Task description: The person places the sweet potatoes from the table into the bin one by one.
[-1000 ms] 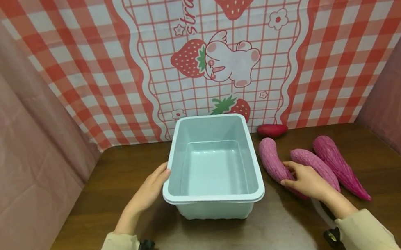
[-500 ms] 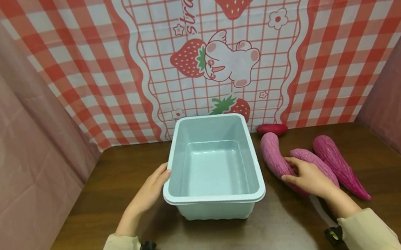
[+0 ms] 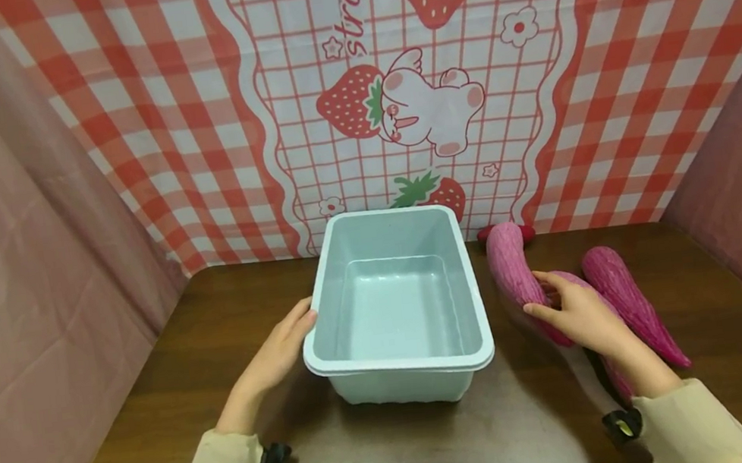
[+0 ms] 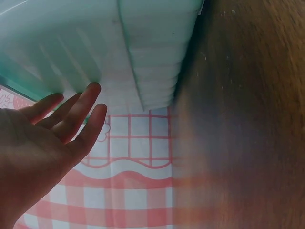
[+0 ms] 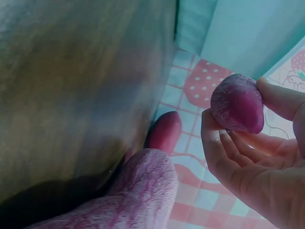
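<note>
My right hand (image 3: 582, 310) pinches a long, curved purple sweet potato (image 3: 512, 265) between thumb and fingers, lifted off the table. In the right wrist view its rounded end (image 5: 236, 102) faces the camera. My left hand (image 3: 281, 349) rests its fingers against the left side of a pale blue plastic basin (image 3: 400, 369); in the left wrist view those fingers are nearly straight along the basin's wall (image 4: 152, 43). Nothing lies in the basin. Under my right hand a second purple sweet potato (image 3: 570, 277) is partly hidden.
A longer purple sweet potato (image 3: 629, 301) with a pointed tip lies at the right. Behind the held one, a small red root (image 3: 527, 231) sits at the table's back edge, partly covered. A checked strawberry cloth (image 3: 194, 129) hangs behind the wooden table (image 3: 157, 408).
My right hand has raised the held sweet potato off the table and moved it slightly up and away, so it now covers part of the small red root. My left hand stays at the basin.
</note>
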A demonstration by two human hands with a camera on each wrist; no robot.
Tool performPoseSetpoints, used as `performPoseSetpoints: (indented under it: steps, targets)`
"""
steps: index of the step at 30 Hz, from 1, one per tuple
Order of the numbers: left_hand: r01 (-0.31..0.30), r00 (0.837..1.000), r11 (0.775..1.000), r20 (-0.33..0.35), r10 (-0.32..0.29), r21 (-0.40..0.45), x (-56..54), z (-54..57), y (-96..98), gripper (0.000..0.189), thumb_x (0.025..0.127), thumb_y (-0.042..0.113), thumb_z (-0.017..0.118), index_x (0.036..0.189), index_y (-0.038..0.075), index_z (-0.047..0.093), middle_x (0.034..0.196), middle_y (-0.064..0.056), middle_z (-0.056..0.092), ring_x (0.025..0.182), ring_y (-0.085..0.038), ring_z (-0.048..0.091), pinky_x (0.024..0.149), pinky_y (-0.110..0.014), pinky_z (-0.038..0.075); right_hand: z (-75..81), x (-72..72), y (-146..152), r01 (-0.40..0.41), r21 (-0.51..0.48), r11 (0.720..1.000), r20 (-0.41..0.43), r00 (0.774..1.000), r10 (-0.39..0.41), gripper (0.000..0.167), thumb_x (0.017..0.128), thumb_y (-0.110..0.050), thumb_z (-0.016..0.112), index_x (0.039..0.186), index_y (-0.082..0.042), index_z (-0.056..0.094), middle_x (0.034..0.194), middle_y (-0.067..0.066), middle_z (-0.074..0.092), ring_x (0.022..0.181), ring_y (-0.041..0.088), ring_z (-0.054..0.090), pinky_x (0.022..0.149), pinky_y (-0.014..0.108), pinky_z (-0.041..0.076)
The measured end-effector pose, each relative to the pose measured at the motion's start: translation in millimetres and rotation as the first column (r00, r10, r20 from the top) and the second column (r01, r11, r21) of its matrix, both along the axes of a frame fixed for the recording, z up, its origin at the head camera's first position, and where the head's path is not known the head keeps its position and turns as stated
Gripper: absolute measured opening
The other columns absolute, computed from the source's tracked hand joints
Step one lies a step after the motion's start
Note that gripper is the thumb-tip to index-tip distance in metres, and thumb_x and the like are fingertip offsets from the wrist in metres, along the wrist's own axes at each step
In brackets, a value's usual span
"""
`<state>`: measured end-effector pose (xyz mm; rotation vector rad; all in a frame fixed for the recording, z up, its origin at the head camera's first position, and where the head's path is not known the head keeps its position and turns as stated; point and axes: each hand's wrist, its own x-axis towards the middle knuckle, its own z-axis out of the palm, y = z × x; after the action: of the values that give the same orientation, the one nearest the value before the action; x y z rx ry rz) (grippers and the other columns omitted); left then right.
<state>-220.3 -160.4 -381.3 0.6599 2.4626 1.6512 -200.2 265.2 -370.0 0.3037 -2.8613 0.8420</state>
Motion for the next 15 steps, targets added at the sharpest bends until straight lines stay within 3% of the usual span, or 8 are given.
performPoseSetpoints:
  steps: [15]
  targets:
    - [-0.017,1.000,1.000,0.001,0.017,0.011,-2.3,-3.8,1.5,0.045,0.099,0.032,0.032,0.135,0.006,0.036,0.129,-0.018,0.047,0.114,-0.027,0.045,0.098,-0.047,0.033,20.5,2.9,-2,0.029,-0.093,0.995,0.057,0.998,-0.023,0.066,0.090,-0.037,0.053,0.137,0.004,0.031,0.123,0.029,0.049,0.107,0.043,0.050,0.084,0.054,0.042]
